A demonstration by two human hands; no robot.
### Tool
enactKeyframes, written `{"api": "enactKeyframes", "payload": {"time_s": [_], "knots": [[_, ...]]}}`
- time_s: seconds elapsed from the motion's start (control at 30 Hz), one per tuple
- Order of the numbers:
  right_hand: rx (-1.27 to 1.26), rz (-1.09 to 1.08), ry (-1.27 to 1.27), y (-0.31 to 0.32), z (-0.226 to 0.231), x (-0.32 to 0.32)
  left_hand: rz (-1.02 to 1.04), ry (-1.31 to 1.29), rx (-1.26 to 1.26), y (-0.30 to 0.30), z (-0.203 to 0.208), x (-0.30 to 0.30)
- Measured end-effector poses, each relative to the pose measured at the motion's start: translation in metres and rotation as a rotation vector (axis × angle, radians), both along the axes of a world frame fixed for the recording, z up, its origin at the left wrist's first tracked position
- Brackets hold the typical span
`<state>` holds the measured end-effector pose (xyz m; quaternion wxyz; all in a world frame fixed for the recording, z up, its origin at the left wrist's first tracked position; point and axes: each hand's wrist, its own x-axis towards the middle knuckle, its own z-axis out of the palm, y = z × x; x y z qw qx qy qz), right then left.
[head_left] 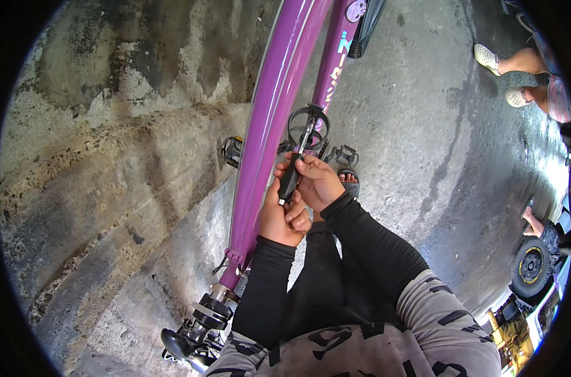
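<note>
A purple bicycle frame (pixel 273 94) runs up the middle of the head view, with a black bottle cage (pixel 293 131) on its lower tube. Both my hands are closed on a screwdriver (pixel 289 181) with a black handle. Its shiny metal shaft reaches up into the cage; where the tip sits I cannot make out. My left hand (pixel 279 221) wraps the lower part of the handle, its fingers curled. Pinching the tool higher up, near the shaft, is my right hand (pixel 322 183). Pedals (pixel 346 154) show on either side of the frame.
Handlebar parts and a brake lever (pixel 175 342) lie at the lower left. A rough, stained concrete wall (pixel 97 176) rises on the left. At the far right are another person's feet in light shoes (pixel 487 60) and a vehicle wheel (pixel 531 266). My sandalled foot (pixel 349 181) stands beside the pedal.
</note>
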<state>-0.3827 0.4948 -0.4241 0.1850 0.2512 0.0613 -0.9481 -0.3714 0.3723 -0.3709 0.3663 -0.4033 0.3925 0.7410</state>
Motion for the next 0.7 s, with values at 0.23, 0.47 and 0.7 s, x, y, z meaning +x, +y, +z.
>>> {"api": "enactKeyframes", "payload": {"time_s": [0.23, 0.47, 0.7], "knots": [[-0.013, -0.001, -0.023, 0.000, -0.003, 0.001, -0.643, 0.735, -1.152, 0.021, 0.005, 0.007], [-0.034, 0.004, 0.002, -0.001, -0.008, 0.003, -0.266, 0.477, -0.766, 0.025, 0.003, 0.009], [-0.010, 0.019, -0.023, 0.001, 0.000, 0.000, 0.016, 0.097, -0.037, 0.000, -0.008, 0.005]]}}
